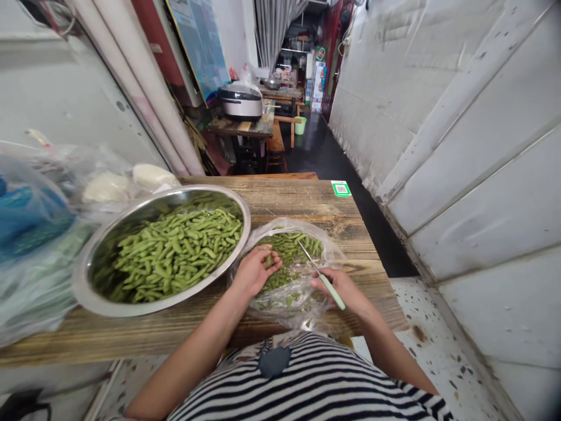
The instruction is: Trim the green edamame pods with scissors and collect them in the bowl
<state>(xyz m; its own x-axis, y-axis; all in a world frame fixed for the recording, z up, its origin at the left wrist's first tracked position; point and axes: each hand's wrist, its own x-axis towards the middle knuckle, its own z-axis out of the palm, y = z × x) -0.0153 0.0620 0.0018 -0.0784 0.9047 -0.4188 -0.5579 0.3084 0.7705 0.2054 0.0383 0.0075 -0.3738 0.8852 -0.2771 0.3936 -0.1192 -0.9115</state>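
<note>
My right hand [342, 287] is closed around the pale green handle of a pair of scissors [328, 286]. Their metal blades point up and to the left, over an open clear plastic bag [280, 307]. Inside the bag lie green edamame pods [310, 244] and small trimmed bits. At the bag's left side, my left hand [254, 269] has its fingers curled, and a green pod [269, 260] shows between them. Left of that hand, a wide steel basin [248, 219] holds a large heap of edamame pods [175, 251].
The wooden table [280, 196] carries filled plastic bags [39, 245] on its left and a green QR-code card [340, 188] at its far right corner. A rice cooker [240, 100] stands on a table beyond. A white wall [482, 175] runs along the right.
</note>
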